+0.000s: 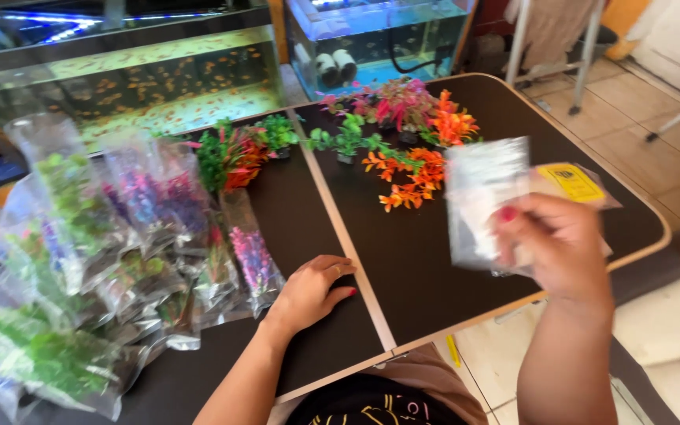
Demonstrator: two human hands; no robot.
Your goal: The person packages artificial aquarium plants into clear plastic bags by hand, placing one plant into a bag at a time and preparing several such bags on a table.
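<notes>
- The right hand [560,248] is raised above the table [434,260], its grip closed on a small stack of empty clear plastic bags [485,201]; one bag carries a yellow header card [570,181].
- The left hand [312,291] lies flat on the dark tabletop, fingers loosely spread and holding nothing, just beside a bagged pink plastic plant [252,260].
- To handle the bags well, the person would do best to pinch only one bag's edge between thumb and forefinger, so the thin sheets fan apart rather than cling together, and to keep the open mouth turned toward the loose plants.
- Loose orange plastic plants [415,177] and green plastic plants [348,140] lie near the far side of the table, apart from both hands.
- A heap of already bagged plants [80,267] fills the left part of the table.
- The held bags are blurred by motion, so their number cannot be told, nor whether any is open.
- The fingertips behind the bags are hidden, and the heap is cut off at the left edge.
- Aquariums [159,79] stand beyond the table.
</notes>
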